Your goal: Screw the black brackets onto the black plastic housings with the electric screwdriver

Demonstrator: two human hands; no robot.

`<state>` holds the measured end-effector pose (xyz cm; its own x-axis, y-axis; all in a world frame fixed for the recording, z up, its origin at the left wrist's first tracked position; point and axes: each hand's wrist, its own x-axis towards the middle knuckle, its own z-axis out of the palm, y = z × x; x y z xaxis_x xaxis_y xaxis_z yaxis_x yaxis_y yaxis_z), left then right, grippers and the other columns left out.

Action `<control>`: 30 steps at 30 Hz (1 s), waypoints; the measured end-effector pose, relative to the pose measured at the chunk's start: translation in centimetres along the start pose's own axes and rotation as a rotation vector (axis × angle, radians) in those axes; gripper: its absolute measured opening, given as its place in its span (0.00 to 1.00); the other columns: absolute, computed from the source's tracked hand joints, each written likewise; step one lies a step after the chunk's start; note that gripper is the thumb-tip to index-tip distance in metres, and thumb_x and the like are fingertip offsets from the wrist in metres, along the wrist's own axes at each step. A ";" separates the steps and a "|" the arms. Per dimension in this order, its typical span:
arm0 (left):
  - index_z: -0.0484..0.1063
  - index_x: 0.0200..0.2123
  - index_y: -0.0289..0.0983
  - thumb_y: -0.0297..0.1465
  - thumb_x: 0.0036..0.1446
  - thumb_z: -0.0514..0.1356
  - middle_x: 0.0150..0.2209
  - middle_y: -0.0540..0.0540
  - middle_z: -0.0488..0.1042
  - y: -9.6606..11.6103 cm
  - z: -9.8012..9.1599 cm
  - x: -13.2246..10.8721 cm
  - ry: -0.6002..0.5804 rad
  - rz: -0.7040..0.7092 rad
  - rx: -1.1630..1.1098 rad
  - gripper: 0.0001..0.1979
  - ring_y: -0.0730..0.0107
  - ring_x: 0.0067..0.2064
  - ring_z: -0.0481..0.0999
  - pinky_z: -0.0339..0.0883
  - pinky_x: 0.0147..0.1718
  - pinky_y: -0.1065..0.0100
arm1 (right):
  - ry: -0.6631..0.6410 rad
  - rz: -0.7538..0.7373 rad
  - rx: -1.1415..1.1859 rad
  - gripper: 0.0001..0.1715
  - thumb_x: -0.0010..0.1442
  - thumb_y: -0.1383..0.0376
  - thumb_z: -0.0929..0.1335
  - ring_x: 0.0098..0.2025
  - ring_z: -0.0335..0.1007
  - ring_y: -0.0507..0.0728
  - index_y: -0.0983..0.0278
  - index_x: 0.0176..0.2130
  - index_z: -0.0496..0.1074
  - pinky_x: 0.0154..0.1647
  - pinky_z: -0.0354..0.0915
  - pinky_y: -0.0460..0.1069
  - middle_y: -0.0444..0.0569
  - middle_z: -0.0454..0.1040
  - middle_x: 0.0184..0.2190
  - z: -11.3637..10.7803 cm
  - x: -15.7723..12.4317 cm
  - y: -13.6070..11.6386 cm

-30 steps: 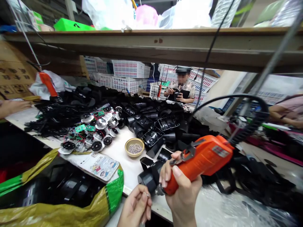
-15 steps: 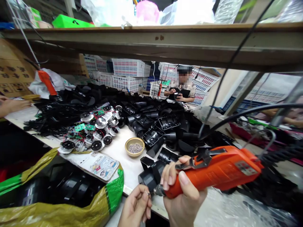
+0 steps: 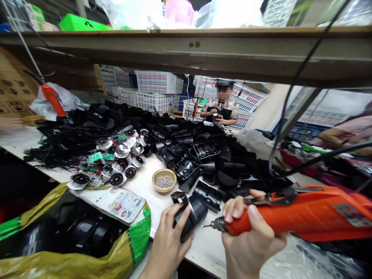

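Observation:
My right hand (image 3: 250, 228) grips an orange electric screwdriver (image 3: 308, 211), its bit pointing left. A tiny piece shows at the bit's tip, too small to make out for certain. My left hand (image 3: 171, 236) has its fingers curled over a black plastic housing (image 3: 196, 213) at the table's front edge. The bit is just right of this housing, apart from it. Behind the housing lies an open black half-shell (image 3: 207, 195). A small tan bowl (image 3: 164, 190) of tiny metal screws stands beyond my left hand.
Black plastic parts (image 3: 180, 143) are heaped across the table. Left of the bowl lie round lamp-like pieces with green circuit boards (image 3: 101, 156). A phone (image 3: 122, 205) and a yellow-green sack (image 3: 87, 259) are at the front left. A shelf (image 3: 186, 50) crosses overhead; a co-worker (image 3: 221, 108) sits opposite.
My left hand has left the screwdriver's tip, where its fingers were pinched, and now holds the black housing. My right hand has moved right with the screwdriver.

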<state>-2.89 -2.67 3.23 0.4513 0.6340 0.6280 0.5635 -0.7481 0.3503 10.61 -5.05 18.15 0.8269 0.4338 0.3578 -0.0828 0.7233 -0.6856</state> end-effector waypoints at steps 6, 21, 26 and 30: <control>0.52 0.70 0.51 0.29 0.60 0.64 0.60 0.37 0.58 0.2 -0.7 0.0 -0.075 -0.139 -0.103 0.39 0.47 0.58 0.64 0.73 0.54 0.43 | 0.000 0.015 0.028 0.13 0.48 0.65 0.71 0.14 0.56 0.50 0.63 0.36 0.71 0.16 0.59 0.45 0.37 0.63 0.14 0.7 0.9 -0.3; 0.52 0.70 0.53 0.28 0.59 0.65 0.57 0.39 0.58 0.1 -1.1 0.2 -0.081 -0.151 -0.165 0.40 0.49 0.56 0.67 0.75 0.53 0.44 | -0.054 0.104 0.102 0.13 0.50 0.64 0.71 0.15 0.57 0.49 0.64 0.38 0.71 0.17 0.61 0.44 0.37 0.64 0.15 1.2 0.9 2.4; 0.53 0.70 0.53 0.29 0.59 0.65 0.55 0.39 0.60 0.2 -1.1 0.2 -0.065 -0.158 -0.175 0.40 0.50 0.55 0.68 0.76 0.52 0.44 | -0.070 0.099 0.100 0.13 0.51 0.65 0.71 0.15 0.57 0.49 0.64 0.38 0.71 0.17 0.61 0.44 0.37 0.64 0.15 1.4 0.7 2.5; 0.54 0.70 0.53 0.29 0.58 0.66 0.55 0.39 0.60 0.1 -1.0 0.2 -0.053 -0.153 -0.174 0.41 0.50 0.55 0.69 0.76 0.52 0.45 | -0.071 0.079 0.072 0.13 0.51 0.64 0.72 0.15 0.58 0.50 0.64 0.38 0.71 0.17 0.60 0.45 0.38 0.64 0.15 1.5 0.5 2.8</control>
<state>-3.44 -2.86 4.08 0.4078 0.7489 0.5224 0.5025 -0.6618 0.5564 9.93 -1.95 17.36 0.7748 0.5261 0.3504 -0.1881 0.7211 -0.6669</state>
